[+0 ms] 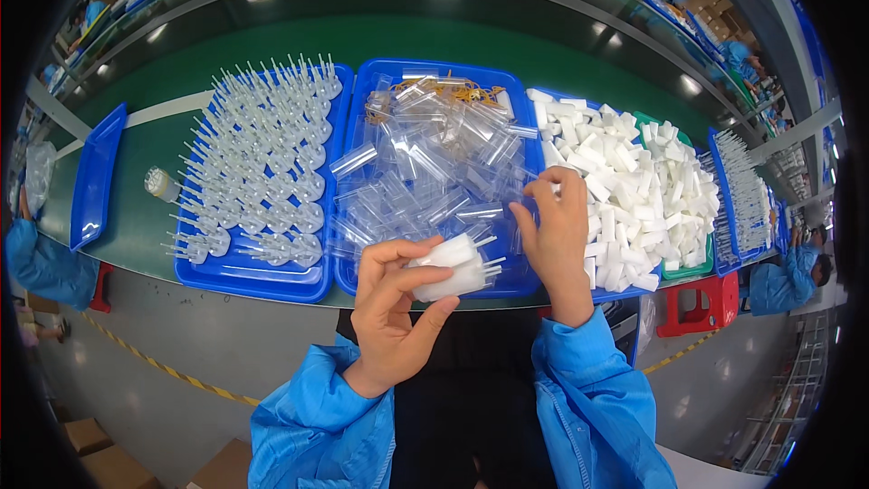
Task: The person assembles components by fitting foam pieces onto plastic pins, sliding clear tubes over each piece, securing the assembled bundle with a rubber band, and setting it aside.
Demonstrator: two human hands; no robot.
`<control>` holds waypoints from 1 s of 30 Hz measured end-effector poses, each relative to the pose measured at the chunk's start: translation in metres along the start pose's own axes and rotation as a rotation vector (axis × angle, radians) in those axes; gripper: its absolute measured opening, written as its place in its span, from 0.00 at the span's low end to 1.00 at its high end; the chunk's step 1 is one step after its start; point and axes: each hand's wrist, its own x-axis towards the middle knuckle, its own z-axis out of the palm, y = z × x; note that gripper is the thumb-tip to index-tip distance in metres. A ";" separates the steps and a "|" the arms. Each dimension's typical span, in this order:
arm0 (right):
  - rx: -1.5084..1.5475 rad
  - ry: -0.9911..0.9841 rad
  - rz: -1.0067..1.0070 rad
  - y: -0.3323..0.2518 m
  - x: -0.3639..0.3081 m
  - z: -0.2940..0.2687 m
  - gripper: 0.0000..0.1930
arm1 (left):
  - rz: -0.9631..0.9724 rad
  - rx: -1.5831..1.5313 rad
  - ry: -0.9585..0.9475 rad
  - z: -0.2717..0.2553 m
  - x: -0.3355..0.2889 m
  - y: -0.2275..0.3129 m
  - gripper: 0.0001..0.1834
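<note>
My left hand (394,308) is closed round a small bunch of white cylindrical pieces (451,270), with thin white pins sticking out of their right ends. This bunch is above the near edge of the middle blue tray (348,258). That tray is heaped with clear plastic tubes (425,163). My right hand (557,226) hovers at the tray's right side, fingers bent and thumb apart from the forefinger, with nothing visible between them. Just beyond its fingers lies a pile of short white blocks (625,181) in another blue tray.
At left, a blue tray (244,281) bears rows of clear domed parts with upright pins. Beside it are a small bundle of pins (161,184) and a narrow blue tray (98,177). Orange bands (462,91) lie behind the tubes. A red stool (697,305) stands below the bench; co-workers sit at both sides.
</note>
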 end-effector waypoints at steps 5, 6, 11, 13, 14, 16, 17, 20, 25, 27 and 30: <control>0.642 0.046 0.274 -0.029 -0.012 -0.039 0.10 | -0.016 0.025 -0.013 0.001 0.000 -0.001 0.16; 0.783 -0.048 0.168 -0.035 -0.014 -0.044 0.10 | -0.018 0.028 -0.009 0.001 0.000 -0.001 0.16; 0.962 -0.180 0.041 -0.051 -0.019 -0.055 0.11 | 0.075 0.251 0.022 0.002 0.000 -0.002 0.17; 1.132 -0.202 0.047 -0.053 -0.020 -0.059 0.11 | 0.073 0.238 0.008 0.001 -0.001 -0.002 0.17; 1.133 -0.202 0.042 -0.053 -0.020 -0.057 0.11 | 0.071 0.228 -0.004 0.001 -0.001 -0.003 0.17; 1.077 -0.168 0.042 -0.054 -0.020 -0.053 0.12 | 0.014 0.127 0.040 0.003 -0.002 -0.006 0.17; 1.075 -0.168 0.039 -0.054 -0.021 -0.052 0.12 | -0.047 0.022 0.081 0.003 -0.003 -0.007 0.17; 1.024 -0.179 0.090 -0.055 -0.025 -0.050 0.10 | -0.072 0.013 0.123 0.001 -0.001 -0.003 0.15; 1.085 -0.086 0.253 -0.051 -0.032 -0.049 0.12 | -0.015 0.173 0.080 0.000 0.000 0.001 0.13; 1.098 -0.046 0.282 -0.050 -0.029 -0.050 0.13 | 0.033 0.257 0.065 -0.003 0.000 0.000 0.14; 1.170 0.005 0.380 -0.057 -0.027 -0.049 0.13 | 0.109 0.364 0.022 -0.005 0.001 0.003 0.14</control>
